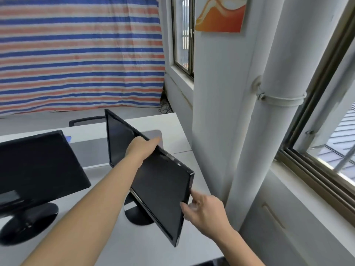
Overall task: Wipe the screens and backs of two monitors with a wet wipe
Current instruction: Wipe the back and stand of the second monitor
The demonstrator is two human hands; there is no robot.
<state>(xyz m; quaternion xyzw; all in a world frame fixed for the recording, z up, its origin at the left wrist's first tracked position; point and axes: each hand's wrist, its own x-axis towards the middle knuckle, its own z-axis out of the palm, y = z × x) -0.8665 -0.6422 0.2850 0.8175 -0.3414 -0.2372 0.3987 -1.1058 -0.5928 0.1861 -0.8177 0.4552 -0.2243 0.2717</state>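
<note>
Your left hand (142, 147) sits at mid-frame with its grip closed over the top edge of the right monitor (159, 181), fingers hooked behind the bezel and the forearm running down to the lower left of the frame. Your right hand (203, 208), lower right of centre, holds the monitor's near corner: the thumb lies on the front bezel and the fingers curl around the side edge, so that grip is closed on the panel too. No wipe shows in either hand.

The right monitor is turned at an angle, its dark screen facing left and toward you, its far end at mid-frame and its near corner reaching down to the lower centre. Its round black base (134, 214) stands on the white bench (119, 244), partly hidden behind the panel.

The left monitor (36, 166) stands at the left edge of the frame, well apart from the right one, tilted, on its own round base (26, 223); it is blurred.

Beyond the bench, a striped tarp (76, 54) in blue, red and white fills the upper left. A white pipe (272, 112) runs down the right of the frame beside a window (336, 150), and an orange picture (221, 14) hangs at the top.
</note>
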